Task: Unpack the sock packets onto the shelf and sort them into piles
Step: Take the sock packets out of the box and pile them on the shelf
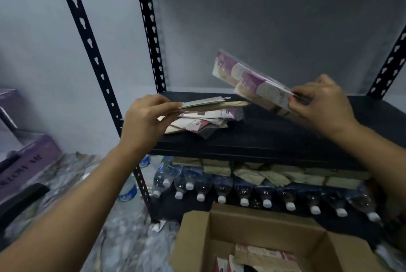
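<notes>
In the middle of the frame our left hand (145, 115) pinched a thin, flat sheaf of packets (208, 103) by its near edge, holding it level just above the loose pile (204, 121) of glossy white-and-magenta sock packets on the left part of the matt black shelf (263, 137). At right centre our right hand (323, 104) had its grip clenched on the lower end of a fan of packets (252, 78), clear film over purple and cream card, slanting towards the upper left. Perforated black metal uprights (85, 36) rose at upper left. Below the shelf lay capped clear plastic bottles (222, 190) under tied paper bundles (252, 173). At the bottom stood an open corrugated cardboard box (252, 227) with boxed packets (259, 254) inside.
</notes>
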